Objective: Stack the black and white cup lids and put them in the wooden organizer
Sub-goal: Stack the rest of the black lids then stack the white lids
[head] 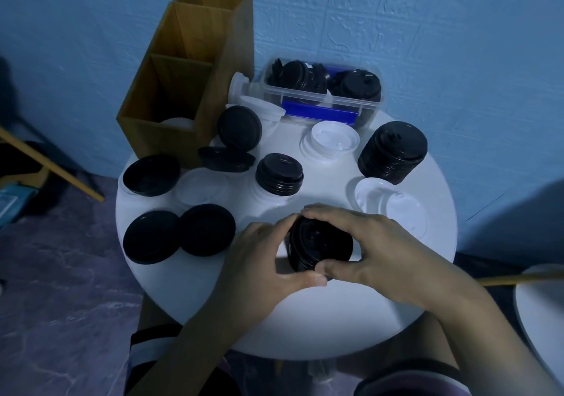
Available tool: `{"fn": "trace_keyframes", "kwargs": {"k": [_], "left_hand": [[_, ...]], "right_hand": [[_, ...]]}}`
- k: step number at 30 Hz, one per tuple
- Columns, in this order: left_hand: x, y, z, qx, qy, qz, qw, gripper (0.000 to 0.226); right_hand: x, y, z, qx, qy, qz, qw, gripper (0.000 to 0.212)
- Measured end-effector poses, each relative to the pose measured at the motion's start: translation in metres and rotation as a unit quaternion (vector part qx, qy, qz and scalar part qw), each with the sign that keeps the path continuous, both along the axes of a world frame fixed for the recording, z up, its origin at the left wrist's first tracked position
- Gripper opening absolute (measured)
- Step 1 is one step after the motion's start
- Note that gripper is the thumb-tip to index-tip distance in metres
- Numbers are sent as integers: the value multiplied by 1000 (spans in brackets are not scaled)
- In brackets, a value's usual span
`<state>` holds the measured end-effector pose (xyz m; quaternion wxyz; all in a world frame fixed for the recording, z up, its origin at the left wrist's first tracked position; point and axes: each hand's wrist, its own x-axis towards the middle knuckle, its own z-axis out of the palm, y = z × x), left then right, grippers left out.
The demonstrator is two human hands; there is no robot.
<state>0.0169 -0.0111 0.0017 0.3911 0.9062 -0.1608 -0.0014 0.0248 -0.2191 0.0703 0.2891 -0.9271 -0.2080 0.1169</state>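
My left hand [262, 252] and right hand [366, 243] curl around a short stack of black lids [317, 243] above the white table [335, 319], both gripping it.

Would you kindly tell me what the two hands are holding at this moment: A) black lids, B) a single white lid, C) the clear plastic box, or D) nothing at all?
A: the left hand and the right hand both curl their fingers round the black lids at the near side of the white table.
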Motion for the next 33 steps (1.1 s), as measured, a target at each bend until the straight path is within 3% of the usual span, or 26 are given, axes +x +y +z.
{"fn": "trace_keyframes", "kwargs": {"k": [12, 19, 25, 29, 33], "left_hand": [[-2, -3, 0, 19, -23, 23, 999, 74], [-7, -3, -1, 18, -25, 20, 999, 75], [-4, 0, -1, 0, -35, -1, 999, 117], [-4, -1, 6, -70, -29, -5, 997, 81], [-3, -1, 5, -105, -12, 3, 994, 69]], "right_hand": [[-12, 9, -10, -19, -41, -52, 998, 68], [-17, -5, -26, 118, 12, -115, 986, 67], [-18, -10, -27, 214, 77, -114, 967, 62], [-4, -10, -17, 224, 137, -86, 961, 58], [35, 1, -1, 216, 46, -137, 966, 24]]}}
